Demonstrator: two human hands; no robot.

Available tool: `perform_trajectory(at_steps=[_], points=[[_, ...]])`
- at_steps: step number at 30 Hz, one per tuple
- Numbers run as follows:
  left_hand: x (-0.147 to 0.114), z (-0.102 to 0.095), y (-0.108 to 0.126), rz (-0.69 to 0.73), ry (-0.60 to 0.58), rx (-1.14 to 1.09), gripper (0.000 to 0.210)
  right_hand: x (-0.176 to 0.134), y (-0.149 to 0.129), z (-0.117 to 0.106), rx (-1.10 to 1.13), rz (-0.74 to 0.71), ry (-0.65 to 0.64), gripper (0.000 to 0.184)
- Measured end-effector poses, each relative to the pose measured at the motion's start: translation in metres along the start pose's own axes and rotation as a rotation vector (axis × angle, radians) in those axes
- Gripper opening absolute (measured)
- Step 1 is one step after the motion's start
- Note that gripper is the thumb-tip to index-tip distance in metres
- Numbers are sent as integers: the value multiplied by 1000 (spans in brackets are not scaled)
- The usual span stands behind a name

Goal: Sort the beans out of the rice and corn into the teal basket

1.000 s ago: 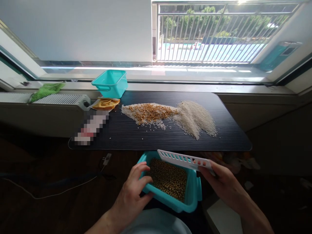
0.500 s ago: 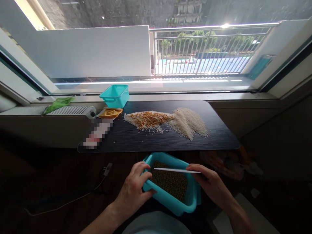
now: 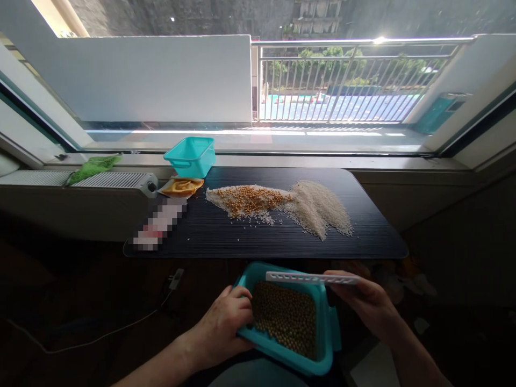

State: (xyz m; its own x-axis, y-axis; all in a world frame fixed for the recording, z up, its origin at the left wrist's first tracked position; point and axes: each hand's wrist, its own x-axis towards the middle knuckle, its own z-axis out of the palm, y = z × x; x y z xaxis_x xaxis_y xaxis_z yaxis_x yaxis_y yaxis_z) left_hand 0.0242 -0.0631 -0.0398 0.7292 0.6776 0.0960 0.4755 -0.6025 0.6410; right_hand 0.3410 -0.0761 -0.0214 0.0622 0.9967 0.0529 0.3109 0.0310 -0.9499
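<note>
A turquoise plastic basket [image 3: 327, 344] sits low in front of the table, at my lap, with a layer of small greenish-brown beans [image 3: 286, 320] inside. My left hand [image 3: 229, 325] is closed over its left rim, fingers curled inward. In my right hand [image 3: 368, 303] is a flat white plastic piece with a row of slots [image 3: 296, 277], held level above the basket's far right side. On the dark table [image 3: 226, 248] lie a spread of white rice [image 3: 320, 207] and, left of it, orange-yellow kernels [image 3: 248, 199] on more rice.
A second turquoise basket [image 3: 191, 161] stands at the table's back left, near an orange-yellow packet [image 3: 183, 187] and a pixelated item [image 3: 159, 226]. A green cloth [image 3: 94, 169] lies on the radiator [image 3: 116, 181]. A white cable [image 3: 108, 336] crosses the floor at left.
The white piece has turned, so its slotted face shows, and moved slightly right with my right hand. The basket sits a little lower and further right. My left fingers have closed more over its rim.
</note>
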Motion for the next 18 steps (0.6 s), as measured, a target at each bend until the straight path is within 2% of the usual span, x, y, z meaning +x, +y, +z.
perform_trajectory(at_steps=[4, 7, 10, 12, 18], points=[[-1, 3, -1, -29, -35, -39, 15, 39, -6, 9, 54, -72, 295, 24], [0, 5, -3, -19, -42, 1, 21, 81, -11, 28, -11, -130, 380, 25], [-2, 2, -4, -35, -50, 39, 24, 118, -11, 46, -128, -168, 330, 27], [-4, -6, -4, -63, -49, 44, 22, 134, -8, 55, -158, -176, 307, 28], [-13, -41, -8, -94, 13, 92, 24, 149, 0, 69, -188, -163, 227, 26]])
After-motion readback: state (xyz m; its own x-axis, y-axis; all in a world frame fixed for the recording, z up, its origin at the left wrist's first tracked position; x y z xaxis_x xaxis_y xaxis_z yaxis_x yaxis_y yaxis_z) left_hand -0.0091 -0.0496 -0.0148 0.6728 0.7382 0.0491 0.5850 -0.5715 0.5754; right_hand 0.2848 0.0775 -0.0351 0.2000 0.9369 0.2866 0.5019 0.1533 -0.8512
